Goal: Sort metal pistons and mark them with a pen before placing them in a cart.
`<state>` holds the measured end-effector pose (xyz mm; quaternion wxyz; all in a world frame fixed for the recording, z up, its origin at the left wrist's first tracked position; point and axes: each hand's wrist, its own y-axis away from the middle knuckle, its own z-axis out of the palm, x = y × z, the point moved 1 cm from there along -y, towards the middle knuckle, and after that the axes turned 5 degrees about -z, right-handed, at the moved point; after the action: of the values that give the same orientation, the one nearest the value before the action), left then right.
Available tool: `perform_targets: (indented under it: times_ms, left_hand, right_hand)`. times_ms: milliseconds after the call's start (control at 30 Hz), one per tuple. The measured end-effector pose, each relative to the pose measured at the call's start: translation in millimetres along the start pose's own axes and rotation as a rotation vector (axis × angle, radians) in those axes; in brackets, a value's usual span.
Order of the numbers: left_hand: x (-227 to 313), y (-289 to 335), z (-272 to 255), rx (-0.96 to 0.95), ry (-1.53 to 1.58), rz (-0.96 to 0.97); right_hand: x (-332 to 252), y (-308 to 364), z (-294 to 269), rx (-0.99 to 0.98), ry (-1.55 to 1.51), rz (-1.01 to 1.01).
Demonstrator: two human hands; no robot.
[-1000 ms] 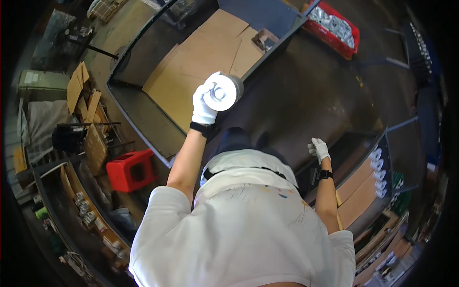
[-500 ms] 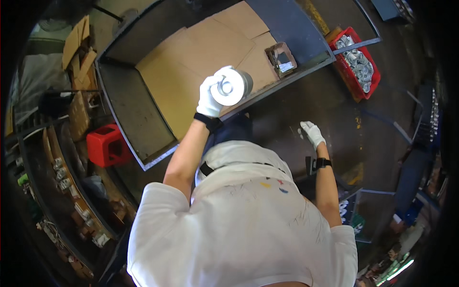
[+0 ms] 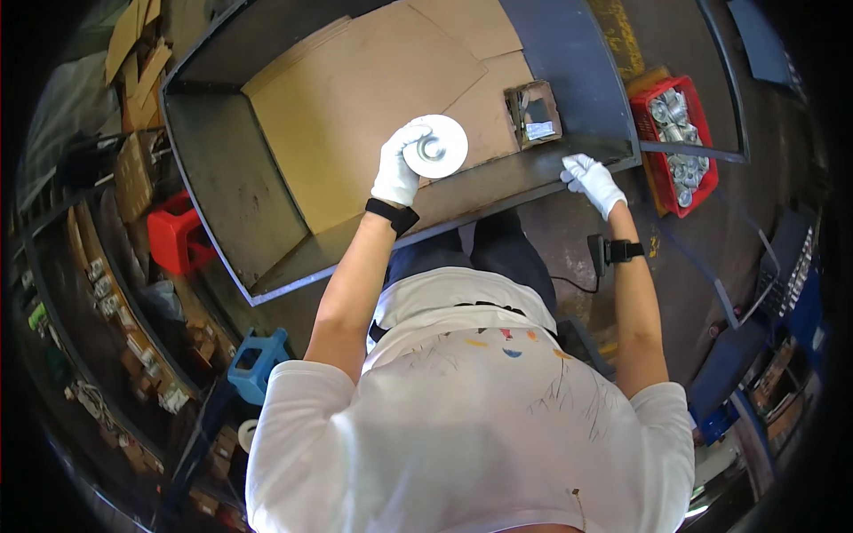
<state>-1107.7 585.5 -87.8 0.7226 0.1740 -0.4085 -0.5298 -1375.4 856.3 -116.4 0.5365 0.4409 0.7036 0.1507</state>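
My left hand (image 3: pixel 400 164), in a white glove, grips the edge of a shiny silver round metal part (image 3: pixel 453 142). The part's pale disc-shaped face, with a ringed hub in its middle, is turned up toward me. It is held above the cardboard-lined floor of a dark metal bin (image 3: pixel 200 169). My right hand (image 3: pixel 593 182), also white-gloved, is above the bin's near right corner. Its fingers are curled together, and whatever may be inside them is hidden. Dark straps with small devices are on both wrists.
A small open box (image 3: pixel 534 114) with dark items sits in the bin's right part. Beyond the right end stands a red crate (image 3: pixel 702 188) of silver metal parts. A red stool (image 3: pixel 173 235) and a blue stool (image 3: pixel 258 366) stand at left, near shelves (image 3: pixel 133 324) of small goods.
My right hand has risen from beside my body to the bin's near right corner, its fingers curling. The silver part has tilted to face me more squarely, still in my left hand.
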Motion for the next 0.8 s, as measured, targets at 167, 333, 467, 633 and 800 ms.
perform_targets:
  times_ms: [167, 333, 467, 633, 800]
  left_hand:
    - [-13, -16, -1, 0.156, 0.056, 0.02]
    - [-35, -31, -9, 0.202, 0.12, 0.125]
    - [-55, -31, -12, 0.318, 0.099, 0.14]
    - [-82, -30, 5, 0.463, 0.131, 0.088]
    - [-97, -29, 26, 0.43, 0.133, -0.015]
  right_hand:
    - [-35, -68, -26, -0.135, 0.045, -0.066]
    - [-47, -141, -49, -0.185, 0.125, -0.159]
    - [-28, -201, -59, -0.202, 0.269, -0.242]
    - [45, -268, -50, -0.337, 0.404, 0.174]
    - [89, -299, -15, -0.348, 0.479, 0.422]
